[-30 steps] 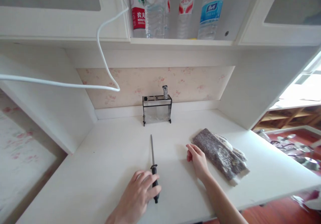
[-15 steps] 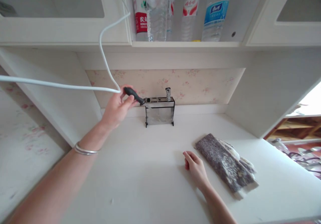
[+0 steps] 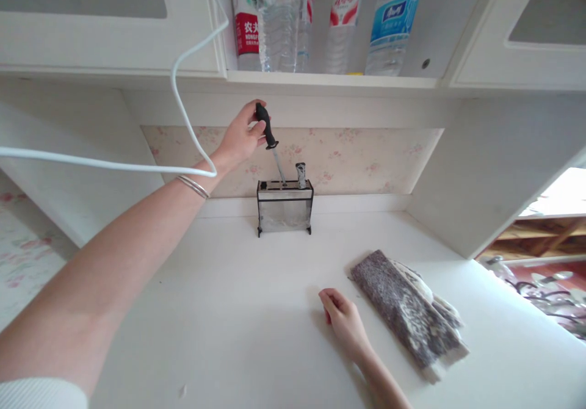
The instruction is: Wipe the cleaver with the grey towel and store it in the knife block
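Note:
My left hand (image 3: pixel 248 129) is closed around the black handle of a sharpening steel (image 3: pixel 267 127). The steel's thin rod slants down, its tip at a hole in the top of the knife holder (image 3: pixel 284 213). This holder is a narrow stand with a metal top, black side frames and a clear front, standing upright near the back wall. At the right end of its top, a short patterned handle (image 3: pixel 301 175) sticks up. My right hand (image 3: pixel 342 318) rests on the white counter, fingers curled in, with nothing seen in them.
Grey-and-white knit gloves (image 3: pixel 407 311) lie folded right of my right hand. A white cable (image 3: pixel 176 82) hangs in front of my left wrist. Several plastic bottles (image 3: pixel 339 30) stand on the cabinet shelf overhead. Side panels (image 3: pixel 480 165) flank the counter.
My left hand has moved up and right with the sharpening steel. The steel has swung from lying at the holder's left end to pointing down at its top. My right hand stays curled on the counter.

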`<state>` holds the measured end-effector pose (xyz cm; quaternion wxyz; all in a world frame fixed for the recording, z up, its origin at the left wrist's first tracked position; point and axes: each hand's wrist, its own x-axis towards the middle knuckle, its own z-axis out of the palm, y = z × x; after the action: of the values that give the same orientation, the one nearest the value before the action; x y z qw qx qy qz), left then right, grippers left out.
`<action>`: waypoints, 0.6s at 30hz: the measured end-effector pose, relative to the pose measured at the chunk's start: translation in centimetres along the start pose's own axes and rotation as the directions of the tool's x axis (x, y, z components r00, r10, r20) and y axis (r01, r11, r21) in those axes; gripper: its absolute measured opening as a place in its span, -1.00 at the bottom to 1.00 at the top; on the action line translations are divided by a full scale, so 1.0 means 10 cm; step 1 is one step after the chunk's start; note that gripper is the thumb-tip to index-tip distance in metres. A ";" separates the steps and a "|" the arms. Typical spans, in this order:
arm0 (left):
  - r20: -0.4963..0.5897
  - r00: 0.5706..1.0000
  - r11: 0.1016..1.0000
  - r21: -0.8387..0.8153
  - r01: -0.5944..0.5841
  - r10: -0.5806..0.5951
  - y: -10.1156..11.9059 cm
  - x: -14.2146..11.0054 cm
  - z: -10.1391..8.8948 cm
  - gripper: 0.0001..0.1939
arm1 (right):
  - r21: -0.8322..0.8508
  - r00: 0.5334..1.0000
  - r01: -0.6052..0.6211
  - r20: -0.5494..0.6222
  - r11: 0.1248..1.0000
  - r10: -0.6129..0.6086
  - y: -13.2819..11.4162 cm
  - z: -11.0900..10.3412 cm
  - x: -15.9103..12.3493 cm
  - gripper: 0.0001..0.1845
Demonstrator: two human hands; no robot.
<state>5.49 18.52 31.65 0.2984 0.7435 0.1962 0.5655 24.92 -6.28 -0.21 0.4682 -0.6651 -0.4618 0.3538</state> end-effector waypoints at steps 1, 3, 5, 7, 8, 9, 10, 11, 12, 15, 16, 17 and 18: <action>0.013 1.000 1.000 0.013 0.008 -0.008 -0.02 0.07 0.00 -0.61 | -0.017 1.000 -0.003 0.015 1.000 0.003 0.01 0.00 0.00 -0.58; 0.038 0.999 0.999 0.040 0.024 -0.026 -0.05 0.19 0.01 -0.62 | -0.046 1.000 -0.006 0.030 0.999 0.008 0.02 0.01 0.01 -0.59; 0.073 0.997 0.998 0.062 0.030 -0.035 -0.08 0.29 0.01 -0.64 | -0.054 0.999 -0.006 0.034 0.998 0.008 0.02 0.00 0.02 -0.60; 0.101 0.994 0.997 0.075 0.021 -0.029 -0.10 0.35 0.01 -0.67 | -0.057 0.999 -0.004 0.044 0.998 0.006 0.01 0.00 0.01 -0.60; 0.108 0.994 0.997 0.077 0.014 -0.022 -0.11 0.38 0.00 -0.68 | -0.064 0.999 -0.001 0.051 0.998 0.005 0.00 0.00 0.01 -0.59; 0.111 0.994 0.997 0.078 0.010 -0.018 -0.12 0.39 -0.01 -0.70 | -0.078 0.998 0.003 0.057 0.997 0.002 0.00 -0.01 0.01 -0.59; 0.111 0.994 0.997 0.079 0.006 -0.015 -0.12 0.40 -0.03 -0.70 | -0.096 0.998 0.009 0.061 0.995 -0.003 0.00 -0.01 0.01 -0.59; 0.109 0.994 0.997 0.080 0.001 -0.010 -0.13 0.41 -0.04 -0.69 | -0.114 0.998 0.016 0.063 0.993 -0.009 0.00 0.00 0.02 -0.59; 0.110 0.994 0.997 0.081 -0.002 -0.007 -0.14 0.41 -0.06 -0.68 | -0.130 0.998 0.022 0.063 0.991 -0.013 0.00 0.00 0.02 -0.59; 0.104 0.994 0.997 0.071 0.005 -0.012 -0.17 0.41 -0.09 -0.65 | -0.154 0.998 0.022 0.057 0.988 -0.014 0.01 0.00 0.02 -0.60; 0.101 0.995 0.998 0.059 0.015 -0.021 -0.17 0.40 -0.10 -0.64 | -0.157 0.998 0.022 0.054 0.987 -0.013 0.01 0.00 0.02 -0.60; 0.097 0.995 0.999 0.042 0.025 -0.029 -0.18 0.38 -0.10 -0.64 | -0.163 0.999 0.023 0.052 0.986 -0.015 0.01 0.00 0.02 -0.60; 0.093 0.995 0.999 0.022 0.034 -0.036 -0.17 0.36 -0.09 -0.64 | -0.173 0.999 0.027 0.051 0.985 -0.018 0.01 0.00 0.02 -0.61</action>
<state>5.76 22.29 33.30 0.3093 0.7685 0.2008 0.5229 24.99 -6.08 -0.37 0.4008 -0.6894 -0.5097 0.3231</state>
